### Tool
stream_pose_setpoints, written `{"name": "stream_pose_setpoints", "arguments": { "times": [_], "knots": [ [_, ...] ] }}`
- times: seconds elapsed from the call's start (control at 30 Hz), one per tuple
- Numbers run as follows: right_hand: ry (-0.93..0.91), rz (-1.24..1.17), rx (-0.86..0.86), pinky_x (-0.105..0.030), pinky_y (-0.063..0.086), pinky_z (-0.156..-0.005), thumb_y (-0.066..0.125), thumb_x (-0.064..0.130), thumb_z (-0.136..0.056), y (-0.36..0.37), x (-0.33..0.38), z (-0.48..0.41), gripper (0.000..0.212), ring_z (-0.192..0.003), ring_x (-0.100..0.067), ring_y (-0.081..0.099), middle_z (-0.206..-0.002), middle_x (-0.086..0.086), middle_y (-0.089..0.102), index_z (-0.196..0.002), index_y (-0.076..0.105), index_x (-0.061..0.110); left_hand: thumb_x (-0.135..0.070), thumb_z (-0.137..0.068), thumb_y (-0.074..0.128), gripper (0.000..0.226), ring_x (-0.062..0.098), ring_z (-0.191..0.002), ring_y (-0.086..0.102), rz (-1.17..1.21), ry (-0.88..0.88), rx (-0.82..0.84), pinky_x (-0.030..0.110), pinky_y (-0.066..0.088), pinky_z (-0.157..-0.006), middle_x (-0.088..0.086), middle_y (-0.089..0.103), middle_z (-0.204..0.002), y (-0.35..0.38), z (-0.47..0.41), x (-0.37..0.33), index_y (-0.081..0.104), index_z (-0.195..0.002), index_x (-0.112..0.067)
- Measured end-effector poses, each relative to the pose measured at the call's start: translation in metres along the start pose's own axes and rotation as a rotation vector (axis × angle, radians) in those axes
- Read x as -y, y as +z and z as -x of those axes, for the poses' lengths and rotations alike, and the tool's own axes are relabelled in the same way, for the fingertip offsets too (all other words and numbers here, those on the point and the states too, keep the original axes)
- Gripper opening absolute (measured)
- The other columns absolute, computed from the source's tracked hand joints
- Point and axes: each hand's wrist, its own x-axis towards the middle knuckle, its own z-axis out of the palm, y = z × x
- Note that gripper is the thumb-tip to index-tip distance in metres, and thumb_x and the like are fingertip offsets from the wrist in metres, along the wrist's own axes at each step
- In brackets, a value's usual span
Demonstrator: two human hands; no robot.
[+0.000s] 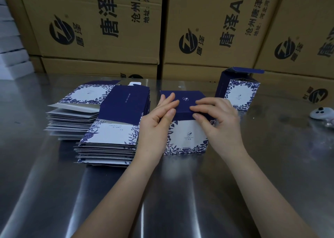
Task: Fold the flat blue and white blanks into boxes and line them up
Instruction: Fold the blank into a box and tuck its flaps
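A blue and white box (188,138) stands upright on the steel table (54,192) in the middle, its dark blue top flap folded down. My left hand (159,118) holds its left top edge, fingers on the flap and thumb on the front. My right hand (215,114) pinches the flap's front right edge. A second folded box (238,93) stands behind to the right with its lid flap open. Two stacks of flat blanks lie to the left: a near stack (112,134) and a far stack (75,111).
Large brown cartons (207,29) printed with black logos wall off the back of the table. White boxes (10,44) are stacked at the far left. A white controller (320,112) lies at the right edge.
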Motion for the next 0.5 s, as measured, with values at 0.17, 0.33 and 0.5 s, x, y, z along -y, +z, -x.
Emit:
{"name": "stream_pose_setpoints", "arguments": {
  "times": [0.17,0.33,0.5],
  "knots": [
    [-0.083,0.150,-0.038,-0.050,0.038,-0.087,0.071,0.018,-0.083,0.001,0.003,0.002,0.013,-0.099,-0.020,0.061,-0.100,0.006,0.069,-0.094,0.076,0.021,-0.007,-0.098,0.057,0.030,-0.014,-0.130,0.042,-0.027,0.022,-0.035,0.006,0.036,-0.102,-0.032,0.065,-0.113,0.003,0.000,0.001,0.073,-0.101,-0.032],
    [-0.175,0.314,-0.035,-0.036,0.028,-0.084,0.071,0.034,-0.084,0.012,0.008,0.007,0.024,-0.099,-0.021,0.058,-0.104,0.007,0.067,-0.106,0.073,0.025,-0.010,-0.099,0.056,0.031,-0.011,-0.135,0.039,-0.084,0.053,-0.031,0.009,0.035,-0.106,-0.028,0.058,-0.127,0.003,0.001,0.002,0.067,-0.111,-0.037],
    [-0.161,0.481,-0.134,-0.030,0.018,-0.081,0.072,0.030,-0.082,0.012,0.002,0.004,0.016,-0.094,-0.022,0.054,-0.100,0.007,0.068,-0.096,0.074,0.023,-0.015,-0.102,0.051,0.036,-0.009,-0.138,0.035,-0.213,0.103,-0.059,0.006,0.030,-0.107,-0.024,0.044,-0.142,0.011,0.009,0.003,0.055,-0.132,-0.036]
  ]
}}
